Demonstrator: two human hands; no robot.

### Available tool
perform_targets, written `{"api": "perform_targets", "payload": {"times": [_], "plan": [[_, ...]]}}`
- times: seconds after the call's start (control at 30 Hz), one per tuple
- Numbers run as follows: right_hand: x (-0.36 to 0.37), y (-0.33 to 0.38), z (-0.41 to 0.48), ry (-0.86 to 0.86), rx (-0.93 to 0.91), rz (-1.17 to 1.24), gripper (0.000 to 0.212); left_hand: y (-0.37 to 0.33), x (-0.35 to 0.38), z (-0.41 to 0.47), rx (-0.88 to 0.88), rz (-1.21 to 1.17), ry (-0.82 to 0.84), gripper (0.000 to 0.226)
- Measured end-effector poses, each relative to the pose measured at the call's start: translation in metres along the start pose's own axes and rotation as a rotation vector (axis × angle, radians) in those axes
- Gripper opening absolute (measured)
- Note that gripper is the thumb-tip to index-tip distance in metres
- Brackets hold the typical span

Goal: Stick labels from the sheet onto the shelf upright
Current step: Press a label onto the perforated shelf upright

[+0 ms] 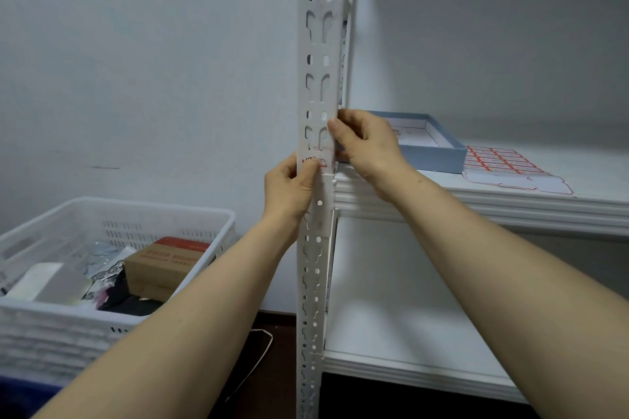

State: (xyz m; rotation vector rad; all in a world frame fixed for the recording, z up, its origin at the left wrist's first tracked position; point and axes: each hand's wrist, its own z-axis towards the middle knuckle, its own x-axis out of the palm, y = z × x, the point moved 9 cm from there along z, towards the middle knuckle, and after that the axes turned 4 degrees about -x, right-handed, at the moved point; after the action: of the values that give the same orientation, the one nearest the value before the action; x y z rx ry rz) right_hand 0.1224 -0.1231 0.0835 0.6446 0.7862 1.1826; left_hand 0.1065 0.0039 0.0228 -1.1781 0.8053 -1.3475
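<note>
a white perforated shelf upright (318, 54) rises through the middle of the view. both bare hands meet on it just above the upper shelf (510, 201). the left hand (291, 190) wraps the upright's left edge, its thumb pressing flat on a small red-and-white label (318, 156) stuck to the front face. the right hand (366, 143) is curled around the right edge, thumb tip touching the upright just above the label; neither hand grips anything loose. the label sheet (503, 163), with rows of red-bordered labels, lies flat on the upper shelf to the right, beside a shallow blue box (432, 150). lower left, a white plastic crate (112, 269) holds a brown carton and other items.
</note>
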Motion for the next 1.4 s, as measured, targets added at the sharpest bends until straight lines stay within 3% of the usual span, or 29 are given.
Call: {"api": "perform_targets", "payload": {"times": [0.5, 0.6, 0.77, 0.83, 1.07, 1.4], "plan": [[-0.001, 0.000, 0.000, -0.001, 0.009, -0.010, 0.027, 0.001, -0.001, 0.005, 0.003, 0.115, 0.014, 0.015], [-0.002, 0.000, 0.000, -0.002, 0.007, -0.009, 0.028, -0.002, -0.002, 0.007, 0.028, 0.235, 0.042, 0.019], [-0.002, 0.000, 0.000, -0.009, 0.007, 0.005, 0.028, -0.024, -0.002, 0.009, 0.238, 0.552, -0.003, 0.011], [-0.002, -0.001, 0.001, -0.013, 0.010, 0.001, 0.031, -0.027, -0.003, 0.009, 0.278, 0.619, -0.010, 0.017], [-0.001, -0.001, 0.001, -0.016, 0.018, -0.004, 0.033, -0.029, -0.004, 0.012, 0.290, 0.685, 0.007, 0.044], [-0.003, 0.001, -0.001, -0.015, 0.011, -0.017, 0.032, -0.028, -0.003, 0.010, 0.310, 0.689, 0.064, 0.036]]}}
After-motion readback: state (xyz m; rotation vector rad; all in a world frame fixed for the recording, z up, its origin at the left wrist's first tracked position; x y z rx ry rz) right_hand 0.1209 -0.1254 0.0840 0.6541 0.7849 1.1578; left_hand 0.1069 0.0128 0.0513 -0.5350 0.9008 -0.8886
